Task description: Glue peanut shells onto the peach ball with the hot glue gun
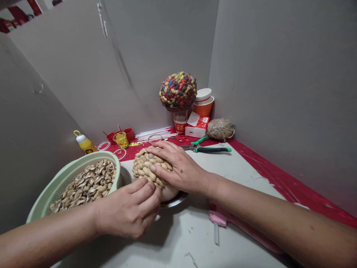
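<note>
A round ball (pixel 169 192), pale below and covered above with rows of peanut shells (pixel 147 163), sits in a metal bowl (pixel 177 201). Over its top and right side my right hand (pixel 182 165) is cupped, holding it with the thumb on the shells. My left hand (pixel 139 206) is closed in a pinch against the ball's lower left side; what lies between those fingertips is hidden. Left of the ball stands a green colander (pixel 44 197) with many loose peanut shells (pixel 89 182). Under my right forearm lies a pink glue gun (pixel 219 219) with a clear glue stick.
Behind the ball lie green-handled pliers (pixel 213 149), red scissors (pixel 180 138) and thin sticks (pixel 156 133). Farther back are a multicoloured ball (pixel 178 91) on a cup, stacked paper cups (pixel 203 108) and twine (pixel 221 129). Paint cups (pixel 121 140) and a yellow bottle (pixel 85 143) stand left. Grey walls enclose the table.
</note>
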